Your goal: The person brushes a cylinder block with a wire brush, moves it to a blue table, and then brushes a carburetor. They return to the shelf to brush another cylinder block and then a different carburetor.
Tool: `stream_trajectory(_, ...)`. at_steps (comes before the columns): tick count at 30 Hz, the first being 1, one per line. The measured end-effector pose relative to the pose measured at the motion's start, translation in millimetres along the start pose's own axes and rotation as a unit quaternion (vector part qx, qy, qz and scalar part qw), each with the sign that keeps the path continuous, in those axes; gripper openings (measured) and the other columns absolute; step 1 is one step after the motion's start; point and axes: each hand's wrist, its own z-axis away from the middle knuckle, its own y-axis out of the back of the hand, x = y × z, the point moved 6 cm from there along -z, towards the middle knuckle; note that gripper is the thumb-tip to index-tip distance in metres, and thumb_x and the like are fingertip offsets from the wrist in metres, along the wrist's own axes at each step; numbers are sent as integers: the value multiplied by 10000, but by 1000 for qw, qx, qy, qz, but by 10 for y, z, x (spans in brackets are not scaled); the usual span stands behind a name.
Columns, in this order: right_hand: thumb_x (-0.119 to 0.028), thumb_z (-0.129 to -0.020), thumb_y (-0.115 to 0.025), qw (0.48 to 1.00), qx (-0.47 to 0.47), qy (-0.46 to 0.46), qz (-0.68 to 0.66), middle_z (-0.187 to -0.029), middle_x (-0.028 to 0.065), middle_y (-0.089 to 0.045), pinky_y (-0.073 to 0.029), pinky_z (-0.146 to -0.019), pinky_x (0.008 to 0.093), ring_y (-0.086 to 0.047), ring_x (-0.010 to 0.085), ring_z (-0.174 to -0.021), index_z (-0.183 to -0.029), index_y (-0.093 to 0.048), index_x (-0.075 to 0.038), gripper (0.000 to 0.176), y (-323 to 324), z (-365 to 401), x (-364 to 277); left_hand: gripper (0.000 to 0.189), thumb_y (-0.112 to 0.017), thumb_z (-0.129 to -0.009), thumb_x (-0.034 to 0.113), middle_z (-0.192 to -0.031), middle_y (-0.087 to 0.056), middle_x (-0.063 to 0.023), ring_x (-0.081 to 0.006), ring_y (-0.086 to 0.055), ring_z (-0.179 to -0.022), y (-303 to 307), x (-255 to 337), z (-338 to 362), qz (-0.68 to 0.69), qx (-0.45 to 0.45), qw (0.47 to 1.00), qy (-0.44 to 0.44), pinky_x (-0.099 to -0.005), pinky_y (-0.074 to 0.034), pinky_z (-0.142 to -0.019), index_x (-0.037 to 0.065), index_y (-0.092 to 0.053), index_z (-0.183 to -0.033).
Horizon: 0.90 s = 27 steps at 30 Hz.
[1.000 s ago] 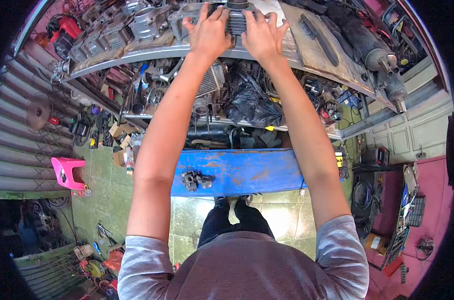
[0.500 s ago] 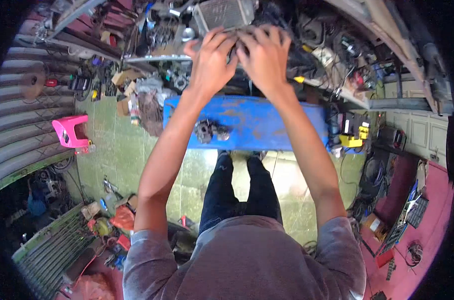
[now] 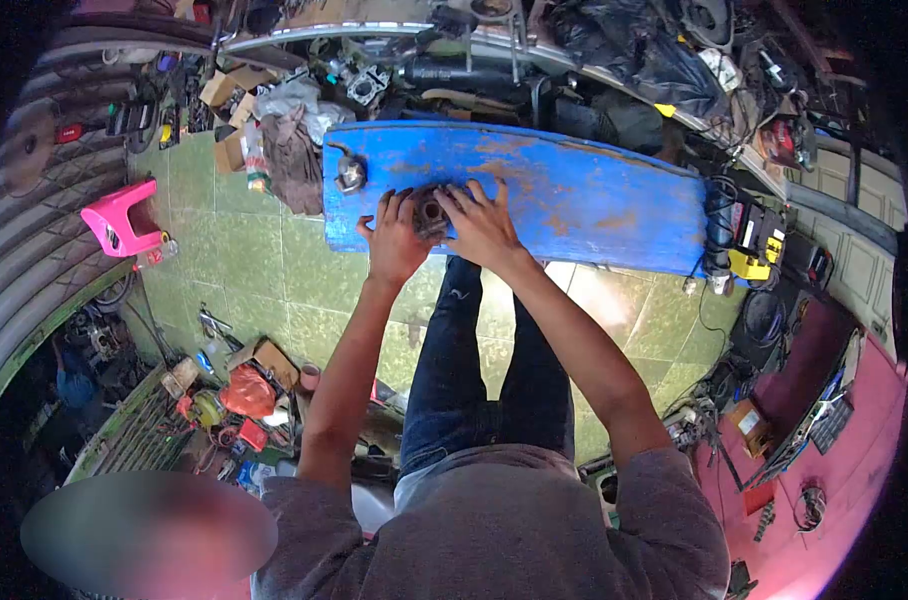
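On the blue bench (image 3: pixel 574 190), near its front edge, a dark, round-holed metal engine part (image 3: pixel 431 214) sits between my two hands. My left hand (image 3: pixel 398 238) has its fingers curled against the part's left side. From the right, my right hand (image 3: pixel 482 222) lays its fingers over the part, with some fingers stretched past it. A smaller metal part (image 3: pixel 350 174), greyish and rounded, rests by itself towards the bench's left end. The underside of the held part is hidden.
A cluttered metal-edged shelf (image 3: pixel 534 60) runs behind the bench. A cordless-tool-like yellow and black item (image 3: pixel 754 260) is at the right end. A pink stool (image 3: pixel 124 218) stands on the tiled floor to the left. A blurred patch covers the lower left.
Both hands have come down from the cluttered shelf to the engine part on the bench. My view has tilted, so more of the bench shows.
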Motion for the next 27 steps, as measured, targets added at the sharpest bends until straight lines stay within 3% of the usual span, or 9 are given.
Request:
stream_trajectory(4,-354,-747,-803,1000,-17,-7,-3,-1414,96,-595,-219,-1105,669,-483,280,-1324,-1411,-573,-120,741,-274,36,-36,852,-916,-656,331,-1481,-502,-71,-281,-417,-1417,-238,-99,185,-5,8,999,32,-642,-299,-982,164,-521,-1392)
stream_trajectory(7,-296,-773,-775,999,10,28,45,-1379,90,-607,-238,-1092,656,-502,265,-1286,-1398,-585,-119,676,-350,-5,-54,832,-904,-690,330,-1510,-473,-78,-289,-411,-1420,-319,-117,241,-1,67,997,46,-637,-288,-985,161,-509,-1402)
stream_trajectory(10,-204,-799,-728,999,11,32,13,-1257,83,-655,-261,-1074,635,-534,257,-1216,-1356,-617,-106,576,-419,-109,-21,765,-859,-752,302,-1500,-491,-64,-281,-412,-1422,-423,-162,188,43,50,996,57,-630,-268,-997,165,-502,-1414)
stream_trajectory(12,-178,-812,-692,998,55,31,28,-1114,55,-691,-290,-1046,647,-556,266,-1191,-1210,-664,-102,406,-420,-198,-24,677,-809,-803,264,-1487,-510,-45,-271,-415,-1422,-384,-141,121,53,67,996,-15,-616,-254,-1010,162,-516,-1404)
stream_trajectory(16,-179,-791,-711,999,7,-24,29,-1115,70,-698,-296,-1032,617,-551,280,-1169,-1124,-685,-102,343,-330,-442,45,612,-804,-800,259,-1457,-539,-34,-264,-429,-1410,-254,-229,-126,27,89,995,-46,-574,-262,-1008,157,-560,-1352)
stream_trajectory(19,-191,-777,-740,996,57,-62,-6,-1128,76,-687,-308,-1015,600,-531,288,-1183,-1115,-688,-101,353,-185,-561,76,635,-818,-779,285,-1432,-557,-34,-256,-443,-1392,-192,-323,-279,15,104,994,-13,-556,-274,-997,161,-564,-1347)
stream_trajectory(21,-233,-744,-797,997,38,-70,-11,-1146,78,-671,-322,-997,589,-516,288,-1195,-1129,-693,-110,417,-179,-634,127,651,-831,-765,301,-1387,-585,-37,-252,-474,-1356,-184,-340,-331,0,115,993,-5,-539,-275,-996,167,-565,-1344)
stream_trajectory(24,-347,-693,-876,992,93,-81,-7,-1197,74,-652,-332,-987,589,-516,296,-1184,-1287,-653,-168,659,-86,-657,201,643,-840,-770,300,-1312,-621,-52,-260,-516,-1294,-216,-417,-311,-9,153,986,63,-532,-284,-989,141,-578,-1335)
stream_trajectory(27,-359,-712,-869,990,125,-40,-41,-1213,71,-667,-323,-996,595,-522,305,-1193,-1326,-633,-208,675,-106,-666,229,670,-840,-753,339,-1307,-621,-89,-260,-517,-1292,-351,-462,-239,12,137,987,88,-539,-291,-987,104,-593,-1329)
